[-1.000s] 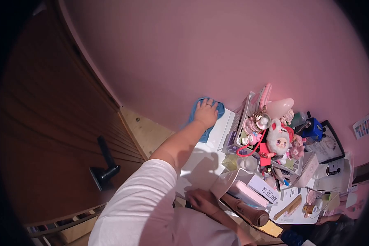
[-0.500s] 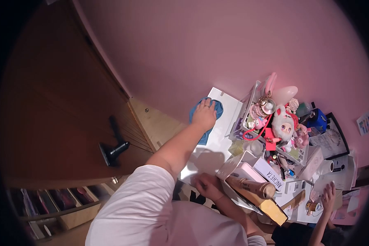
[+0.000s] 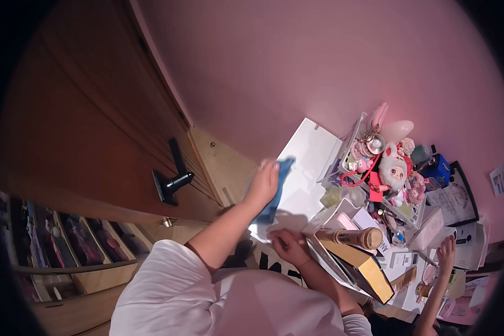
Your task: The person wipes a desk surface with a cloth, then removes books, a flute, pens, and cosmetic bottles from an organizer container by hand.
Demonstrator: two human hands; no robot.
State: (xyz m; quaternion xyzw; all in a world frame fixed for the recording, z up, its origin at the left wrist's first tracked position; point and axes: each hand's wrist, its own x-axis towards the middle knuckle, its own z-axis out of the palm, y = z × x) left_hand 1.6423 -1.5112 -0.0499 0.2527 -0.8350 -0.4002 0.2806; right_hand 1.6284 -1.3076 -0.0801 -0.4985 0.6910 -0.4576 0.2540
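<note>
My left hand (image 3: 265, 180) is closed round a blue cloth (image 3: 274, 201) at the left edge of the white tabletop (image 3: 305, 154). Part of the cloth hangs below the fingers. Near the table's front edge is my right hand (image 3: 288, 245), its fingers loosely apart and nothing seen in them. It is beside a white holder (image 3: 319, 219) with a brown tube (image 3: 361, 238) and a yellow-edged book (image 3: 369, 277). Behind these, a basket (image 3: 333, 162) bears a white plush doll (image 3: 395, 171) and pink trinkets.
A brown door with a black handle (image 3: 173, 180) stands at the left, above an open drawer unit (image 3: 67, 280). Another person's hand (image 3: 446, 255) reaches in at the right, near a comb (image 3: 406, 279). A pink wall (image 3: 319, 67) rises behind the table.
My left hand has pulled the cloth back to the table's left edge and gripped it; before, it lay flat on it. The other person's arm has come into view at the right.
</note>
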